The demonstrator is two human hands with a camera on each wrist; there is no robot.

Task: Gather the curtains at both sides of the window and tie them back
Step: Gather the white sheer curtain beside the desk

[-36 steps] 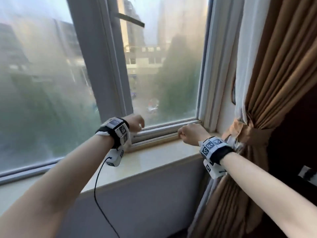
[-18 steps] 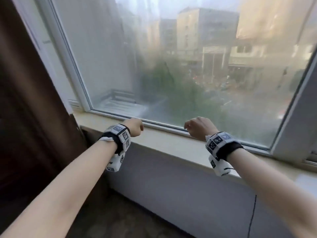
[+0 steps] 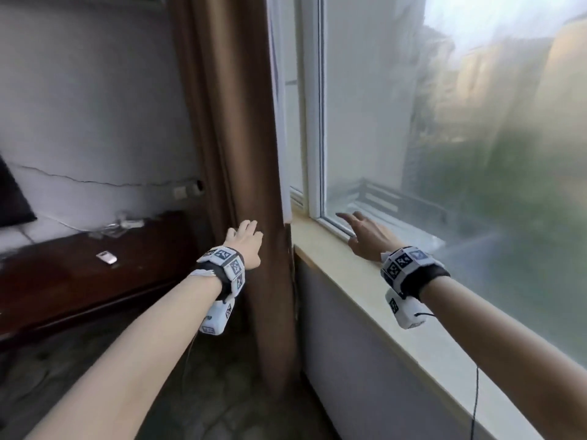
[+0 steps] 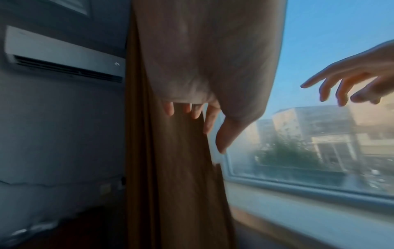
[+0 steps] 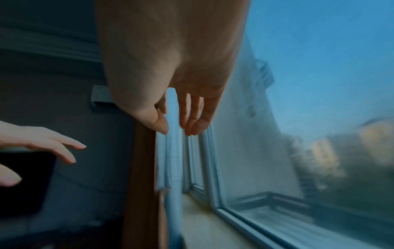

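A brown curtain (image 3: 241,122) hangs straight and loose at the left edge of the window (image 3: 444,138), with a thin white sheer strip (image 3: 280,128) behind it. My left hand (image 3: 246,230) is open, fingers spread, right in front of the curtain's folds (image 4: 177,168); whether it touches them I cannot tell. My right hand (image 3: 352,228) is open too, fingers stretched over the sill (image 3: 349,281) by the window frame, apart from the curtain. The left wrist view shows my left hand (image 4: 204,128) holding nothing. In the right wrist view my right hand (image 5: 177,129) is also empty.
Left of the curtain stands a dark wooden cabinet (image 3: 79,281) with a white remote (image 3: 107,257) and cables on it. A dark screen (image 3: 12,198) is at the far left. An air conditioner (image 4: 64,57) hangs high on the wall.
The view has swung from the tied right curtain, across the window, to the left curtain. Both hands were curled fists over the sill; now their fingers are spread.
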